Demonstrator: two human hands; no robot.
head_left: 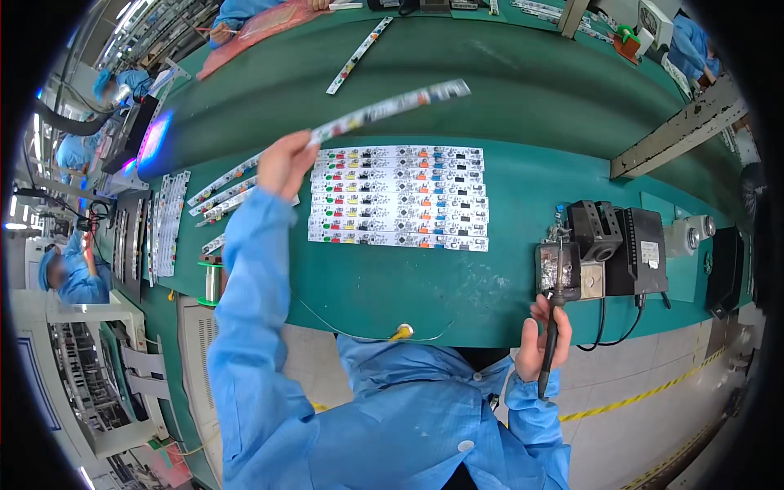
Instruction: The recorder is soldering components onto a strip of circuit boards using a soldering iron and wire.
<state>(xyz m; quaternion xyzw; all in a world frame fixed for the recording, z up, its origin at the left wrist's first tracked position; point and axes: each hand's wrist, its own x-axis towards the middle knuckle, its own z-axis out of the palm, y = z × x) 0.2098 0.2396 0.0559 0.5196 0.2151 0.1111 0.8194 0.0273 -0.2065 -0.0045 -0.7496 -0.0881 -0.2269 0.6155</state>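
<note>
My left hand [287,165] grips one end of a long white circuit board strip [390,108], which is raised and slants up to the right over the far side of the bench. In my right hand [535,345] is a soldering iron [550,343], held by its black handle. The iron's metal end points away from me, over a small dark tray [572,280]; whether it touches the tray I cannot tell. Between my hands lies a stacked row of populated circuit board strips [398,198], edge to edge on the green mat. Several loose strips [219,194] lie by my left forearm.
A black soldering station [641,253] and an iron holder [594,229] stand right, with white bottles [692,234] beyond. A solder spool [212,282] sits left. A metal post [682,131] rises at right. Another strip [359,55] lies on the far green surface; co-workers sit around.
</note>
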